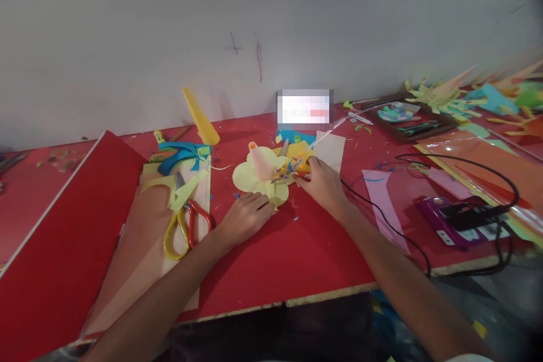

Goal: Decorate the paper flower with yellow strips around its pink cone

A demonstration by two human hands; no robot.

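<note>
A pale yellow paper flower (244,177) with rounded petals lies on the red table, and a peach paper cone (262,165) stands tilted on it. My left hand (250,216) has its fingers together, pressed on the flower's near petal edge. Closed around what looks like a yellow-orange glue gun (304,166) is my right hand (323,182), at the flower's right side. A clear glue stick (326,134) slants up and back from the gun. Small paper scraps (285,172) in mixed colours cluster between the gun and the cone; the gun's tip is hard to make out there.
Scissors (177,237) with yellow and red handles lie left, beside a red board (72,249). A yellow cone (201,117) leans on the wall. A black cord (382,212) runs right towards a purple box (441,223). Paper crafts (449,93) stand back right.
</note>
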